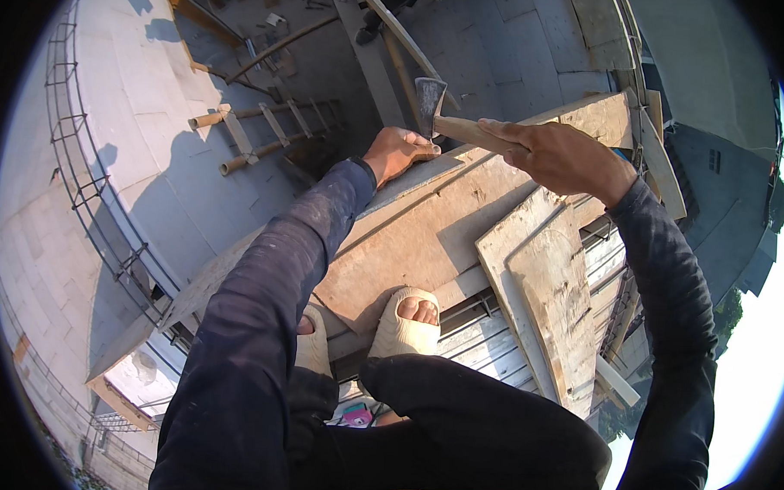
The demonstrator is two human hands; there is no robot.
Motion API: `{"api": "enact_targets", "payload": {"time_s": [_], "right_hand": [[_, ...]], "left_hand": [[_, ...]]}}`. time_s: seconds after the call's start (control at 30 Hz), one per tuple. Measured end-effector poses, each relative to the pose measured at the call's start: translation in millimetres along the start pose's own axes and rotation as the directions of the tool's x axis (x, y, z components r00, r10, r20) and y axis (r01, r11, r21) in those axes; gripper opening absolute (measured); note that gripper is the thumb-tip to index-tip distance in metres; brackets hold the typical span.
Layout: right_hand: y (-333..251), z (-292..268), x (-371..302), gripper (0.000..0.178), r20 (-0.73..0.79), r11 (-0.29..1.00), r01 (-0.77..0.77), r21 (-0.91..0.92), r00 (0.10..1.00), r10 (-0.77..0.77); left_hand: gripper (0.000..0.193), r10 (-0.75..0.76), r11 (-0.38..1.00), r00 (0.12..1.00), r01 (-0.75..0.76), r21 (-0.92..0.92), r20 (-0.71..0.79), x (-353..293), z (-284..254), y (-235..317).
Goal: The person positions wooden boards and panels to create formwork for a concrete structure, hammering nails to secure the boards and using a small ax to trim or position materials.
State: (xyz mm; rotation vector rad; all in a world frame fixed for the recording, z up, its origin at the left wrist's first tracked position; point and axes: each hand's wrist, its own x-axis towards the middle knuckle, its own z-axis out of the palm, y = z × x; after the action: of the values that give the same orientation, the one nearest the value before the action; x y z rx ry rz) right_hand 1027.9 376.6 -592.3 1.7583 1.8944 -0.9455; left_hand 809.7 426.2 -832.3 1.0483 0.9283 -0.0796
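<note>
My right hand [563, 156] grips the pale wooden handle of a hatchet [430, 99]. The hatchet's dark, wide metal head stands upright just past my left hand. My left hand [397, 155] is closed at the far edge of a long wooden board [426, 246], its fingers pinched together near the hatchet head. What lies between those fingers is too small to make out. A grey strip [420, 179] runs along the board's edge beside my left hand.
My feet in cream slides [414, 319] rest on the boards. Loose plywood pieces [550, 294] lie to the right, above slats and rebar. Past the edge is a drop with a bamboo ladder [266, 133]. A rebar cage [76, 148] curves along the left wall.
</note>
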Motion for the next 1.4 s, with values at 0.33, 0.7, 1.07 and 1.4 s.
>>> {"api": "enact_targets", "payload": {"time_s": [0.33,0.7,1.07,1.4], "right_hand": [[-8.6,-17.8,6.4,0.047,0.115,0.996,-0.087,0.02,0.99,0.084],[-7.1,-28.2,12.4,0.052,0.142,0.996,-0.083,-0.031,0.986,0.086],[-3.2,-20.9,19.3,0.052,0.084,0.999,-0.023,-0.044,0.996,0.027],[-2.7,-22.8,23.5,0.053,0.142,0.998,0.017,-0.063,0.99,-0.007]], "left_hand": [[0.031,0.043,0.999,0.999,-0.043,-0.002,0.018,-11.3,-4.6,7.7],[0.029,-0.012,1.0,0.999,0.011,0.021,0.047,-9.5,-4.9,7.1],[0.04,0.028,0.998,0.999,-0.026,0.058,-0.027,-0.6,-8.3,-17.0],[0.077,-0.083,0.886,0.97,-0.033,0.462,0.228,-18.8,-22.4,-29.4]]}}
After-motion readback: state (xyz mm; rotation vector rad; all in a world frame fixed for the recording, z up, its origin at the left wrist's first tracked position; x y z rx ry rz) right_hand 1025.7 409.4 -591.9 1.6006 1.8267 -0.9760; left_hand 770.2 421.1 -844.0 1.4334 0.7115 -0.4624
